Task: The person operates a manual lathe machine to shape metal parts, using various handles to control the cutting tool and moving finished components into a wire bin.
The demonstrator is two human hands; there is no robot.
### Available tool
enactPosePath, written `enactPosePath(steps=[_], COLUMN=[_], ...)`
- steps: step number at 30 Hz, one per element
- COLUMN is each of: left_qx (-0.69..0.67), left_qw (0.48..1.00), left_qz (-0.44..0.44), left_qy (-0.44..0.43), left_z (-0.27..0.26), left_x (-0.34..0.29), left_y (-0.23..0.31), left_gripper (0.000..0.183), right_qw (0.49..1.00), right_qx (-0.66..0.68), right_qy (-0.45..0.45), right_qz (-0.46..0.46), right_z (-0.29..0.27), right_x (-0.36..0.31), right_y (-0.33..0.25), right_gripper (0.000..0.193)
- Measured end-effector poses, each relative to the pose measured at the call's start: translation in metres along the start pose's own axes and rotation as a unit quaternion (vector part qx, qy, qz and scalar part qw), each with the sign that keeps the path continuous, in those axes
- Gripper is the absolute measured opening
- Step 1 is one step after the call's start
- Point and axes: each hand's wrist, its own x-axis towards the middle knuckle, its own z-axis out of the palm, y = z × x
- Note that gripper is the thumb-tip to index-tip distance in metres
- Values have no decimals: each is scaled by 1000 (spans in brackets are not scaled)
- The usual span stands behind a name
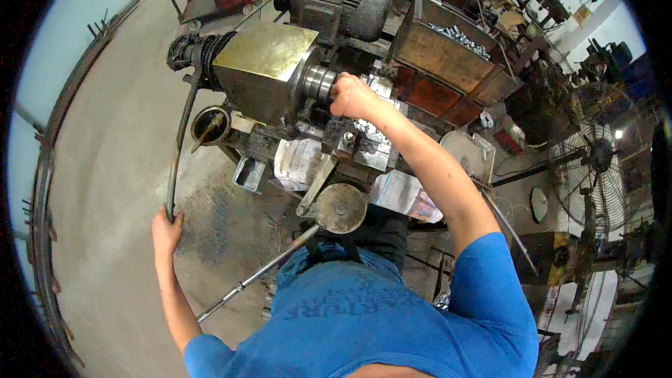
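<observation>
A small lathe-like machine stands in front of me, its box-shaped headstock (262,63) topped by a brass-coloured plate. My left hand (168,229) is wrapped round the lower end of a long dark lever (183,126), which runs up to the headstock's left end. At the other end, my right hand (355,98) is closed close against the shiny steel spindle nose (320,82). Its fingertips face away, so whatever they hold is hidden. Below that hand are a tool post (348,141) and scattered bright metal pieces (374,133).
An electric motor (343,7) sits behind the headstock. A metal bin (448,45) of small parts stands at the back right. Near my waist, a round plate (341,208) carries a long handle (259,273). A cup with a brush (211,126) hangs left; a fan (595,157) stands right.
</observation>
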Motion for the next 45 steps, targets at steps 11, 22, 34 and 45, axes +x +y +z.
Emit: enactPosePath(steps=[11, 22, 34, 45], left_qx=[271, 25, 312, 133], left_qw=[962, 980, 890, 947], left_qz=[-24, 64, 248, 198], left_qy=[38, 185, -220, -217], left_z=[-27, -27, 212, 175], left_x=[57, 129, 118, 93], left_y=[-48, -81, 35, 22], left_gripper=[22, 31, 30, 33], right_qw=[990, 967, 858, 734], right_qx=[55, 131, 51, -231], right_qy=[96, 208, 226, 49], right_qz=[85, -61, 458, 636], right_z=[-9, -53, -65, 33], right_x=[0, -65, -379, -569], right_y=[-16, -19, 160, 251], right_gripper=[24, 58, 44, 53])
